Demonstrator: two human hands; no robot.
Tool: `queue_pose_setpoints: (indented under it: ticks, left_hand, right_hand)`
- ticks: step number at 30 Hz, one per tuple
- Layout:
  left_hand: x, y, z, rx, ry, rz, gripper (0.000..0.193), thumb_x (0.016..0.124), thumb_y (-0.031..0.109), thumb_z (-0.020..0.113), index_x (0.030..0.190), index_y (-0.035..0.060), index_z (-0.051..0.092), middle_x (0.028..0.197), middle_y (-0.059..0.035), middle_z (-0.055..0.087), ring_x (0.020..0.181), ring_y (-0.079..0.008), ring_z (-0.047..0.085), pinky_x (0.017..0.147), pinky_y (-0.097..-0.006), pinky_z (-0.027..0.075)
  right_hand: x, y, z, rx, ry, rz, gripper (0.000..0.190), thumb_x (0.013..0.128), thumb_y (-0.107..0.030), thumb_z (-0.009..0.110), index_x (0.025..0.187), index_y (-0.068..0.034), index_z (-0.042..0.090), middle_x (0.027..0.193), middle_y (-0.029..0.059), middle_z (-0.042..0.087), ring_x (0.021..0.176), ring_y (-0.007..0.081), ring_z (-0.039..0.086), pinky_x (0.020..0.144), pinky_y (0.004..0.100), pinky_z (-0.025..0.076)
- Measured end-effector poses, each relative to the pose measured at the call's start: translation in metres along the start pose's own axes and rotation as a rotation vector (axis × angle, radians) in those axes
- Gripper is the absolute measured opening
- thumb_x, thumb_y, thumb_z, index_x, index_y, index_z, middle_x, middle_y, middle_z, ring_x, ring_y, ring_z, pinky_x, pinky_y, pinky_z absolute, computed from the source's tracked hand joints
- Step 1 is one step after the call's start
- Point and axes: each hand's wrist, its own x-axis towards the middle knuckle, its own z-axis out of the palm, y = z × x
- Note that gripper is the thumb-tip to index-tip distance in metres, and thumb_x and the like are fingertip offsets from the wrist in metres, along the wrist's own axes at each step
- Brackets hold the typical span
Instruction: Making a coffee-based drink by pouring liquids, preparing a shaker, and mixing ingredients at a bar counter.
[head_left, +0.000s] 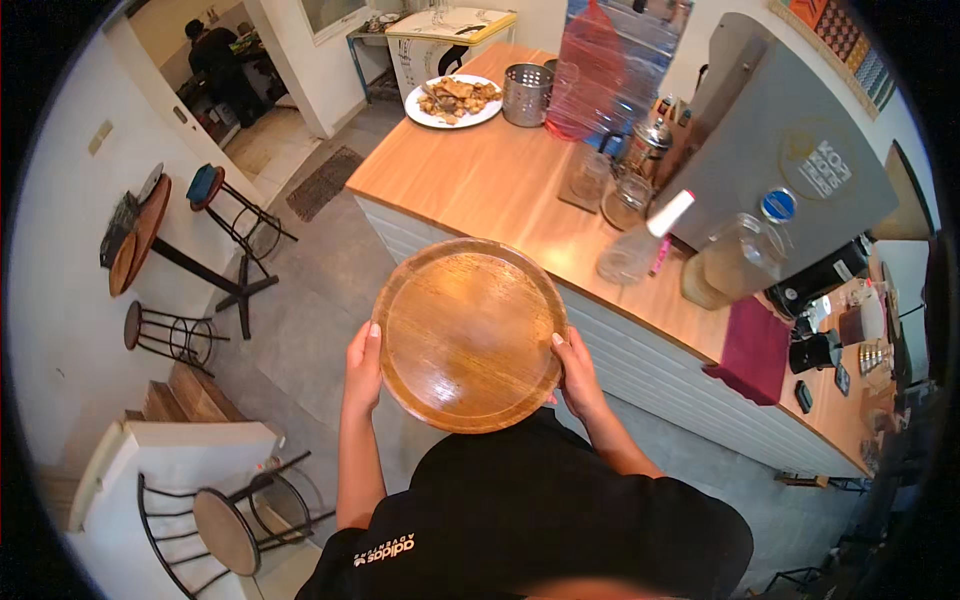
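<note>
A round brown wooden tray (472, 337) is held out in front of my body, its bare, shiny inner face turned up towards me. My left hand (364, 367) grips its left rim, thumb on top. On the opposite rim, my right hand (577, 371) holds on in the same way. The fingers beneath the tray are mostly hidden. Beyond the tray runs a wooden-topped counter (450, 180) with white panelled sides. At its far left end sits a white oval plate (435, 120) of browned food pieces, with a perforated metal utensil holder (527, 97) beside it.
On the counter stand a spray bottle (637, 244), glass jars (630, 196), a large clear container (731, 259) and a maroon cloth (754, 352). Bar stools (206, 187) and a tall round table (154, 217) stand left. A person (217, 64) is in the far doorway.
</note>
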Motion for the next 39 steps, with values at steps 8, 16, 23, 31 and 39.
queue_pose_setpoints:
  ticks: [8, 16, 23, 31, 39]
  left_hand:
    - [0.151, 0.034, -0.111, 0.053, 0.12, 0.02, 0.034, 0.107, 0.031, 0.056, 0.109, -0.001, 0.067, 0.096, -0.0032, 0.07, 0.08, -0.0095, 0.064, 0.071, -0.0257, 0.052]
    - [0.284, 0.069, -0.175, -0.008, 0.297, 0.001, 0.034, 0.105, 0.031, 0.061, 0.084, 0.0049, 0.066, 0.077, 0.0017, 0.063, 0.064, -0.0053, 0.052, 0.059, -0.0231, 0.043]
    - [0.414, 0.051, -0.263, 0.229, -0.089, 0.063, 0.03, 0.106, 0.026, 0.057, 0.118, -0.0007, 0.062, 0.107, -0.0063, 0.068, 0.095, -0.0139, 0.064, 0.083, -0.0291, 0.05]
    - [0.537, 0.081, -0.308, 0.038, -0.228, -0.046, 0.047, 0.11, 0.028, 0.048, 0.148, 0.0, 0.044, 0.138, -0.0124, 0.056, 0.122, -0.0228, 0.056, 0.103, -0.0367, 0.044]
    - [0.694, 0.107, -0.317, 0.136, -0.499, 0.085, 0.048, 0.11, 0.033, 0.046, 0.146, 0.0009, 0.046, 0.133, -0.0109, 0.058, 0.119, -0.021, 0.056, 0.101, -0.0369, 0.044]
  right_hand:
    - [0.152, -0.008, 0.088, -0.233, -0.114, 0.017, 0.028, 0.102, -0.023, 0.063, 0.123, -0.004, 0.059, 0.068, 0.0035, 0.063, 0.043, 0.0111, 0.057, 0.037, 0.0237, 0.043]
    - [0.27, -0.019, 0.19, -0.135, -0.198, -0.022, 0.029, 0.102, -0.016, 0.064, 0.124, 0.001, 0.055, 0.075, 0.0035, 0.063, 0.046, 0.0076, 0.055, 0.039, 0.0231, 0.043]
    - [0.357, -0.009, 0.266, -0.157, 0.04, -0.099, 0.028, 0.102, -0.016, 0.064, 0.122, 0.001, 0.055, 0.075, 0.0034, 0.063, 0.045, 0.0083, 0.055, 0.039, 0.0234, 0.045]
    - [0.44, 0.01, 0.385, -0.05, 0.277, -0.144, 0.026, 0.101, -0.016, 0.064, 0.119, 0.001, 0.053, 0.072, 0.0051, 0.064, 0.047, 0.0109, 0.059, 0.041, 0.0247, 0.049]
    - [0.515, -0.011, 0.442, -0.101, 0.496, -0.027, 0.029, 0.097, -0.022, 0.072, 0.105, 0.0, 0.055, 0.063, 0.0007, 0.058, 0.037, 0.0062, 0.046, 0.032, 0.0229, 0.034]
